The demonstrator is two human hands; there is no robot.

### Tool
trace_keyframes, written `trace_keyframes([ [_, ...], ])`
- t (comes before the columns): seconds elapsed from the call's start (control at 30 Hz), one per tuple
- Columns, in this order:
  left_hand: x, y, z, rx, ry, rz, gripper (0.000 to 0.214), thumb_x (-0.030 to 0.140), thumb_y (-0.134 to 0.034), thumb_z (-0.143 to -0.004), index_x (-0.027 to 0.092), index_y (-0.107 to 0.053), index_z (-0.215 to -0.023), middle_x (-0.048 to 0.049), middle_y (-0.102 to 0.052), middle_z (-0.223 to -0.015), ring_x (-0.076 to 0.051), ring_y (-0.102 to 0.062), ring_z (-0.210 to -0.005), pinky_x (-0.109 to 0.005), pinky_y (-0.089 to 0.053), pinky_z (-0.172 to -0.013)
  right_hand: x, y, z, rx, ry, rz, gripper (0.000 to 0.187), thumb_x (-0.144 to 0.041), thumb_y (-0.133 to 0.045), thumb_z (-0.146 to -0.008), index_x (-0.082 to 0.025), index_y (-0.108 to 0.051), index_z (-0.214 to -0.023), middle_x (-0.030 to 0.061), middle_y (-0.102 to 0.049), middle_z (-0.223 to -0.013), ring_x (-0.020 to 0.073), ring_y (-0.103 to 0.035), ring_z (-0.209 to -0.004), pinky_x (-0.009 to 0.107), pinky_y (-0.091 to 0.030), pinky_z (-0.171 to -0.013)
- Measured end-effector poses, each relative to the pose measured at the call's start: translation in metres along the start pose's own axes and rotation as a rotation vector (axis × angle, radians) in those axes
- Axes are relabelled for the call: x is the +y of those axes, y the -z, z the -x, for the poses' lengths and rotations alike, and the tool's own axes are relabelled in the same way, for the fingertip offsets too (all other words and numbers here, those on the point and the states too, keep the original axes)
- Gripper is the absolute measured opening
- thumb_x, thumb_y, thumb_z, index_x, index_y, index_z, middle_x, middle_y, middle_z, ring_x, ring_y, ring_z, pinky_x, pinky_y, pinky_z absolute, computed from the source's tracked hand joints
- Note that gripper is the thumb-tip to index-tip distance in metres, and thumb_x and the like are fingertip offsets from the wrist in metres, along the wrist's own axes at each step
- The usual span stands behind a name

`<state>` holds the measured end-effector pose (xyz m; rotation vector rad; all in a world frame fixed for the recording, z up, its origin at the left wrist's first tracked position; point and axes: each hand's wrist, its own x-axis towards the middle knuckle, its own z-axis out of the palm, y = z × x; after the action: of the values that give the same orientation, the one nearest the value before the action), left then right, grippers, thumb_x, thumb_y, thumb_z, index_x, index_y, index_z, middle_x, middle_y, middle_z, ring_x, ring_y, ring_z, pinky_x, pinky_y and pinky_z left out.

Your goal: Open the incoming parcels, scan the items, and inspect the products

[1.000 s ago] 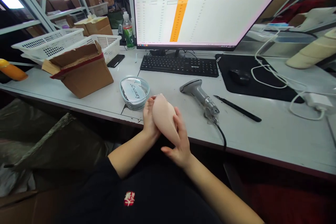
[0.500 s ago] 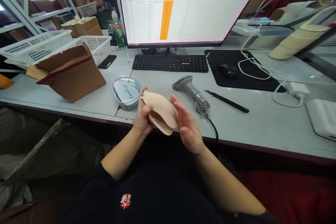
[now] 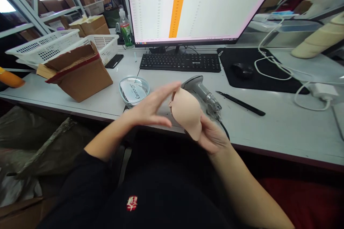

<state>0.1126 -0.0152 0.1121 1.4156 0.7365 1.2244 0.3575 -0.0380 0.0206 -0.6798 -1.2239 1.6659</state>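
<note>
A beige stick-on bra (image 3: 186, 111) with moulded cups is folded together above the desk's front edge. My right hand (image 3: 213, 134) grips it from the right and below, its fingertips hidden behind the cups. To the left, my left hand (image 3: 150, 109) is open, thumb and fingers apart, the fingertips close to the bra's upper left edge; whether they touch it I cannot tell. Behind my left hand stands a clear oval case (image 3: 134, 87) holding a white card with "beauty" lettering. A grey barcode scanner (image 3: 200, 87) lies just behind the bra.
A utility knife (image 3: 240, 102) lies right of the scanner. Behind are a keyboard (image 3: 180, 62), a monitor (image 3: 201, 10) and a mouse (image 3: 242, 69) on a black mat. An opened cardboard box (image 3: 83, 80) and white baskets (image 3: 48, 44) stand at left. A white charger (image 3: 324, 91) with cable lies at right.
The bra has passed from my left hand to my right hand and shifted right, turned to show one rounded cup. My left hand has let go and opened. The view has shifted slightly left.
</note>
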Motion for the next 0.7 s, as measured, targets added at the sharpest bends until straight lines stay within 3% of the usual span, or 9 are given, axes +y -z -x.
trace_keyframes([
  [0.07, 0.006, 0.039, -0.025, 0.063, -0.029, -0.312, 0.07, 0.055, -0.089, -0.072, 0.022, -0.068, -0.13, -0.0137, -0.058, -0.15, -0.04, -0.034, -0.156, -0.053, -0.03, -0.127, -0.005, 0.001, -0.006, 0.056, 0.082, 0.051, 0.042, -0.049, -0.065, -0.097, -0.034, -0.066, -0.136, 0.0017, -0.073, -0.135, 0.0241, -0.072, -0.123, 0.047, -0.06, -0.107],
  [0.13, 0.003, 0.082, -0.049, 0.098, -0.02, -0.752, 0.075, 0.058, -0.082, -0.079, 0.022, -0.062, -0.141, -0.0139, -0.05, -0.159, -0.039, -0.031, -0.157, -0.053, -0.025, -0.128, -0.007, 0.001, -0.012, 0.115, 0.134, 0.051, 0.048, -0.046, -0.07, -0.093, -0.034, -0.064, -0.139, 0.0018, -0.073, -0.137, 0.025, -0.071, -0.124, 0.048, -0.058, -0.11],
  [0.2, -0.006, 0.119, -0.065, 0.118, 0.176, -1.054, 0.081, 0.062, -0.078, -0.08, 0.02, -0.057, -0.146, -0.0172, -0.056, -0.152, -0.041, -0.046, -0.146, -0.056, -0.031, -0.123, -0.005, 0.001, -0.02, 0.187, 0.14, 0.004, 0.053, -0.043, -0.077, -0.088, -0.034, -0.065, -0.139, 0.002, -0.075, -0.133, 0.0258, -0.071, -0.124, 0.047, -0.057, -0.111],
  [0.27, -0.018, 0.138, -0.069, 0.103, 0.371, -1.188, 0.077, 0.066, -0.075, -0.081, 0.02, -0.06, -0.142, -0.0166, -0.068, -0.134, -0.04, -0.061, -0.124, -0.053, -0.042, -0.11, 0.001, 0.002, -0.028, 0.229, 0.123, -0.043, 0.051, -0.043, -0.079, -0.085, -0.033, -0.069, -0.134, 0.0014, -0.078, -0.127, 0.0258, -0.073, -0.121, 0.045, -0.057, -0.111],
  [0.33, -0.026, 0.142, -0.063, 0.13, 0.407, -1.21, 0.062, 0.065, -0.072, -0.083, 0.02, -0.067, -0.126, -0.013, -0.072, -0.115, -0.034, -0.066, -0.107, -0.046, -0.048, -0.099, 0.008, 0.006, -0.037, 0.23, 0.111, -0.067, 0.042, -0.045, -0.078, -0.086, -0.033, -0.073, -0.126, 0.0006, -0.08, -0.121, 0.0252, -0.074, -0.118, 0.044, -0.059, -0.109],
  [0.47, -0.036, 0.123, -0.033, 0.357, 0.093, -1.139, 0.038, 0.055, -0.069, -0.089, 0.02, -0.063, -0.103, -0.0099, -0.069, -0.109, -0.027, -0.064, -0.107, -0.039, -0.049, -0.1, 0.021, 0.007, -0.052, 0.218, 0.066, -0.124, 0.026, -0.042, -0.077, -0.089, -0.033, -0.075, -0.113, -0.0026, -0.078, -0.125, 0.0217, -0.074, -0.12, 0.04, -0.06, -0.108],
  [0.6, -0.055, 0.097, 0.013, 0.657, -0.28, -1.035, 0.052, 0.075, -0.062, -0.087, 0.025, -0.049, -0.094, -0.012, -0.065, -0.12, -0.028, -0.061, -0.122, -0.044, -0.047, -0.109, 0.024, -0.013, -0.06, 0.288, -0.013, -0.31, 0.028, -0.039, -0.082, -0.084, -0.032, -0.074, -0.11, -0.0036, -0.077, -0.129, 0.0205, -0.069, -0.129, 0.039, -0.058, -0.111],
  [0.7, -0.07, 0.08, 0.046, 0.604, -0.474, -0.935, 0.06, 0.079, -0.069, -0.078, 0.027, -0.041, -0.086, -0.0096, -0.069, -0.115, -0.03, -0.063, -0.12, -0.051, -0.046, -0.109, 0.022, -0.031, -0.064, 0.355, -0.038, -0.428, 0.032, -0.036, -0.084, -0.079, -0.032, -0.074, -0.11, -0.0041, -0.077, -0.129, 0.0216, -0.066, -0.133, 0.04, -0.059, -0.11],
])
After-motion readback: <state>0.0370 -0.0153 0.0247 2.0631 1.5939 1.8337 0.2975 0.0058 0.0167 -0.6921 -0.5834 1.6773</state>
